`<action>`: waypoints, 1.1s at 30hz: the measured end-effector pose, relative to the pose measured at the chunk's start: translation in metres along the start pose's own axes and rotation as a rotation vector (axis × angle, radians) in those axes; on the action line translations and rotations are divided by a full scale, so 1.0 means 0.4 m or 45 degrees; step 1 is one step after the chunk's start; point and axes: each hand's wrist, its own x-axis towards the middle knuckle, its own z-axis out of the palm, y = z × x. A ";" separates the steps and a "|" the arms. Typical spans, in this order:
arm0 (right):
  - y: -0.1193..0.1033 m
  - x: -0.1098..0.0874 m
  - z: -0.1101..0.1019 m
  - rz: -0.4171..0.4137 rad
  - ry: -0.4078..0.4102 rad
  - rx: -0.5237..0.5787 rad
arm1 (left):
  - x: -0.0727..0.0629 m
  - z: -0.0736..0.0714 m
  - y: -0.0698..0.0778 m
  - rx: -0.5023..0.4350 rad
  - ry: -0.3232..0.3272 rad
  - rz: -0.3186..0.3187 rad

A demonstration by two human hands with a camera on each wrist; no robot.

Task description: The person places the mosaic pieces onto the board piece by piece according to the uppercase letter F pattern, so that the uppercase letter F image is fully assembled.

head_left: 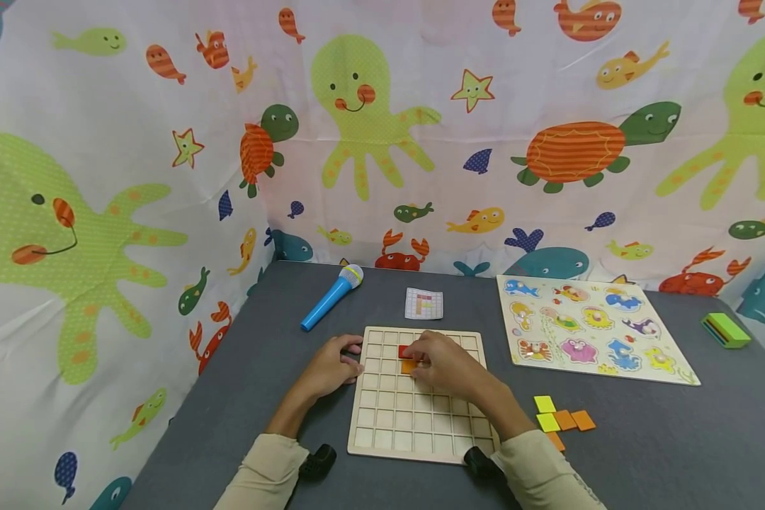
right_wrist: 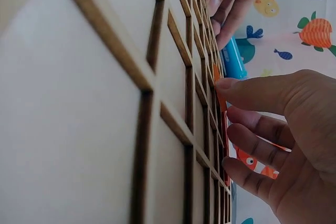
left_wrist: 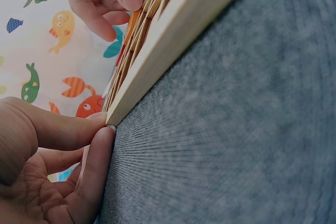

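A square wooden grid board (head_left: 392, 425) lies on the grey table. My left hand (head_left: 331, 368) pinches its left edge, with thumb above and a finger below in the left wrist view. Over the board's upper middle is my right hand (head_left: 449, 365), holding an orange tile (right_wrist: 218, 72) between thumb and fingertips at a grid cell. Just beyond it, a red tile (head_left: 404, 350) sits in the grid, partly covered by the fingers. In the right wrist view the remaining fingers (right_wrist: 257, 145) spread near the red tile.
Yellow tiles (head_left: 545, 404) and several orange tiles (head_left: 583, 420) lie right of the board. Beyond the board are a small pattern card (head_left: 423, 303) and a blue toy microphone (head_left: 328, 301). A sea-animal puzzle board (head_left: 599, 329) and a green block stack (head_left: 727, 330) lie farther right.
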 end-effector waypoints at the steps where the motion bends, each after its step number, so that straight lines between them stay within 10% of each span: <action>1: 0.001 0.000 0.001 0.001 0.001 0.006 | 0.000 0.000 0.001 -0.001 0.001 0.004; 33: -0.024 -0.041 -0.027 -0.078 -0.058 -0.057 | 0.003 0.000 -0.001 0.008 0.008 0.007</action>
